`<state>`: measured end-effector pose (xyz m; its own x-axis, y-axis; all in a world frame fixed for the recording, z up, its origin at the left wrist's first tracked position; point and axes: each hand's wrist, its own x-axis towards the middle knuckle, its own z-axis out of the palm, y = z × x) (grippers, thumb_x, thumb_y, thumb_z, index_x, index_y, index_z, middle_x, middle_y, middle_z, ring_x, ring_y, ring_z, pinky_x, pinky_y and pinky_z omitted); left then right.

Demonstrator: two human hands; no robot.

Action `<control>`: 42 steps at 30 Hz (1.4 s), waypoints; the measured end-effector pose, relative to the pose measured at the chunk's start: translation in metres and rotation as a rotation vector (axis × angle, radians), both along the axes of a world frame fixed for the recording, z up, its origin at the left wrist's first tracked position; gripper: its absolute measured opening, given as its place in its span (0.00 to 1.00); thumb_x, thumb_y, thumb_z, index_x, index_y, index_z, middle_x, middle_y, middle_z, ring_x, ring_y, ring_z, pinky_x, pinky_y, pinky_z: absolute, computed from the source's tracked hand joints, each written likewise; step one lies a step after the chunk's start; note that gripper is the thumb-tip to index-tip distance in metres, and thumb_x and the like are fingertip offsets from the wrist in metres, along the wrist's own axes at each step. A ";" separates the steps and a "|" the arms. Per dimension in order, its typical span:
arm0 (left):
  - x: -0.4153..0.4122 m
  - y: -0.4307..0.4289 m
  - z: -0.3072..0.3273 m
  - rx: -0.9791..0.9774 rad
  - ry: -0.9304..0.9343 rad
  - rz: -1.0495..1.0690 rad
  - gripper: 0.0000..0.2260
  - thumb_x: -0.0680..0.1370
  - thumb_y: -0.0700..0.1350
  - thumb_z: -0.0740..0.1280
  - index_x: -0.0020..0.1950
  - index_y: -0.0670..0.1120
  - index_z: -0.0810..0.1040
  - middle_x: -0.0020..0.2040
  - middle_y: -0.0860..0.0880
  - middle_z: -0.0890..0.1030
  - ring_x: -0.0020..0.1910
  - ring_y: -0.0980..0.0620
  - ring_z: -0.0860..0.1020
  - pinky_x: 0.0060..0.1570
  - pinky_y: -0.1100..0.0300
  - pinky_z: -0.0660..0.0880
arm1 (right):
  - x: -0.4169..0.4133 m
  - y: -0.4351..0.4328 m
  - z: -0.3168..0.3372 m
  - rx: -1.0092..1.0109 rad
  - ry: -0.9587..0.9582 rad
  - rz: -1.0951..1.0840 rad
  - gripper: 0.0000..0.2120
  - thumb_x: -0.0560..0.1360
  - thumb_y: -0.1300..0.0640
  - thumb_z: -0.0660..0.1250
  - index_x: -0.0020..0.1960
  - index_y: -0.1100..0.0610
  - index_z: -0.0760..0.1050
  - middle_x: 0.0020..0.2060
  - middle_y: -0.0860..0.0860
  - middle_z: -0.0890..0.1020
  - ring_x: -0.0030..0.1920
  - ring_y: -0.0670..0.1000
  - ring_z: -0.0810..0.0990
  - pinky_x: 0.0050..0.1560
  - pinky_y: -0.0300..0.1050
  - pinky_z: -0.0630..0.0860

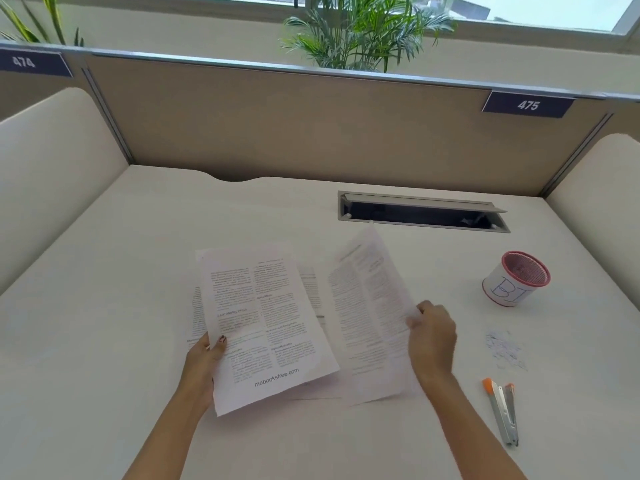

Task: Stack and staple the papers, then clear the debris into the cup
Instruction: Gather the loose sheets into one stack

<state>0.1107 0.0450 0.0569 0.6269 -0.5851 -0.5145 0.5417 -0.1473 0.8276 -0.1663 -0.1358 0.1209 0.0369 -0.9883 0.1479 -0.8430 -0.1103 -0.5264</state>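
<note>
Separately, left hand (204, 356) pinches 1 printed sheet (266, 317), right hand (433, 332) 1 bowed sheet (369, 303).

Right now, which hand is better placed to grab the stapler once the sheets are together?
Right. The orange-and-silver metal stapler lies to the right of the right hand, with nothing between. The left hand grips a printed white paper sheet on the far side.

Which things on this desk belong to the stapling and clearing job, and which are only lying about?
For the job: printed sheet in the left hand; second sheet in the right hand; sheets beneath; stapler; paper scraps; cup.
Lying about: cable slot; plant; label 475.
</note>
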 end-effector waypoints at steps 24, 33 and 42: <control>-0.020 -0.023 0.036 -0.024 -0.052 -0.451 0.12 0.80 0.42 0.63 0.61 0.42 0.79 0.55 0.40 0.84 0.51 0.41 0.84 0.45 0.50 0.82 | 0.107 -0.065 0.058 -0.489 0.202 1.055 0.14 0.70 0.75 0.67 0.39 0.56 0.81 0.37 0.51 0.81 0.43 0.53 0.78 0.70 0.56 0.65; -0.044 -0.035 0.043 -0.002 -0.023 -0.499 0.11 0.78 0.38 0.66 0.59 0.45 0.81 0.51 0.39 0.85 0.49 0.37 0.84 0.45 0.49 0.82 | 0.153 -0.019 0.032 -0.574 0.106 1.229 0.10 0.71 0.68 0.70 0.51 0.58 0.80 0.53 0.55 0.82 0.61 0.54 0.77 0.76 0.49 0.54; -0.049 -0.034 0.044 -0.070 0.079 -0.417 0.13 0.76 0.35 0.67 0.59 0.43 0.81 0.52 0.38 0.84 0.44 0.42 0.85 0.39 0.51 0.82 | 0.060 -0.001 0.009 -0.094 -0.556 0.074 0.25 0.74 0.62 0.69 0.68 0.57 0.65 0.67 0.53 0.71 0.68 0.52 0.70 0.68 0.44 0.67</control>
<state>0.0621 0.0110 0.1007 0.2898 -0.8153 -0.5013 0.5098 -0.3118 0.8018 -0.1060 -0.1372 0.1297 -0.0029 -0.9677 0.2520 -0.4304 -0.2263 -0.8738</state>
